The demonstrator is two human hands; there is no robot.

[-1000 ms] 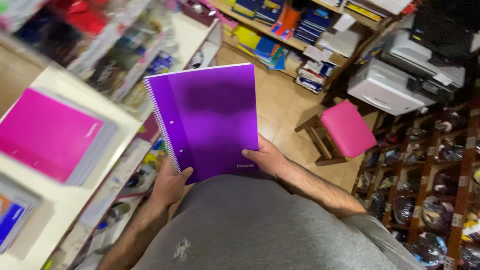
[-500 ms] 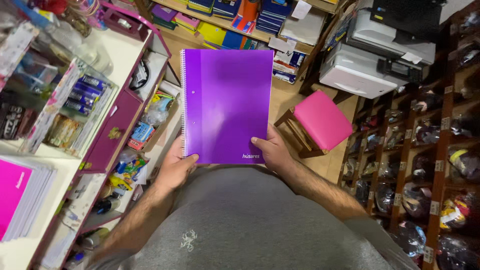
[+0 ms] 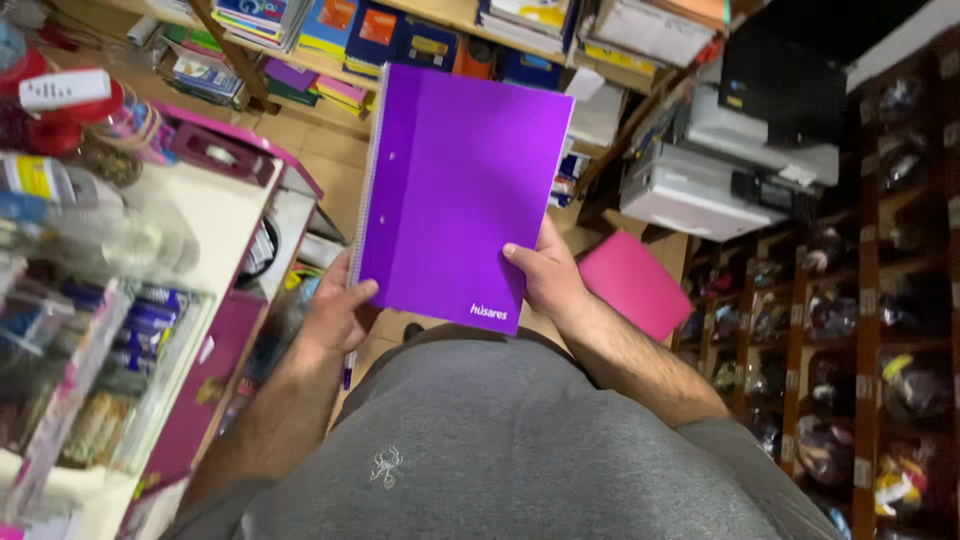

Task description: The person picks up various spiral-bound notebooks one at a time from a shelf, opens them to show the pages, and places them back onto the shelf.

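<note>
purple notebook [image 3: 455, 190], centre of frame, held upright above the grey shirt [image 3: 500, 450]; left hand [image 3: 335, 315] grips its spiral edge, right hand [image 3: 545, 275] its lower right corner. step in hand: holding it for inspection; any next move needs both grips kept firm.

I am extending both bare forearms forward from my torso, elbows bent and wrists converging in front of my chest. My left hand [image 3: 335, 312] is gripping at lower left, thumb lying across the front, remaining fingers curling behind and out of sight. My right hand [image 3: 548, 275] is gripping at lower right, thumb pressing flat on the front, knuckles facing outward, wrist angling slightly inward.
</note>
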